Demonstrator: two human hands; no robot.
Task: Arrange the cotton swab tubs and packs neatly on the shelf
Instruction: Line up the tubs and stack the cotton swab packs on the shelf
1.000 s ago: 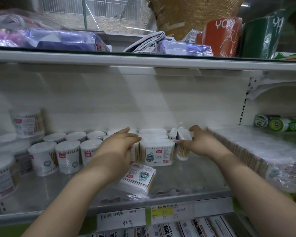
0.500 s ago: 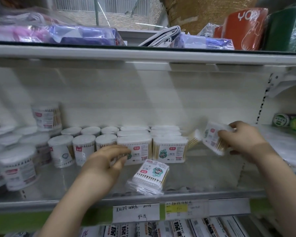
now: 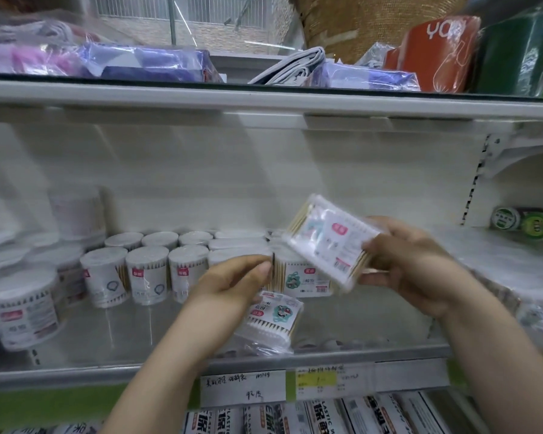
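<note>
My right hand (image 3: 411,264) grips a rectangular cotton swab box (image 3: 329,242), tilted in the air in front of the shelf's back rows. My left hand (image 3: 235,283) hovers just left of it with relaxed fingers and nothing in it. Below that hand a flat cotton swab pack (image 3: 275,317) lies askew near the front edge of the shelf (image 3: 76,374). Another rectangular box (image 3: 304,278) stands upright behind. Round white tubs (image 3: 148,274) stand in rows to the left, with bigger tubs (image 3: 25,311) at the far left.
A plastic-wrapped bundle of sticks (image 3: 514,267) fills the shelf's right side, with green rolls (image 3: 533,223) behind it. The upper shelf (image 3: 264,101) carries wrapped goods. Price labels (image 3: 242,389) hang on the front rail, above packs on the lower shelf (image 3: 326,415).
My right hand has drawn a rectangular box out of the back row and brought it forward, tilted. My left hand has left the round tubs and moved up toward that box.
</note>
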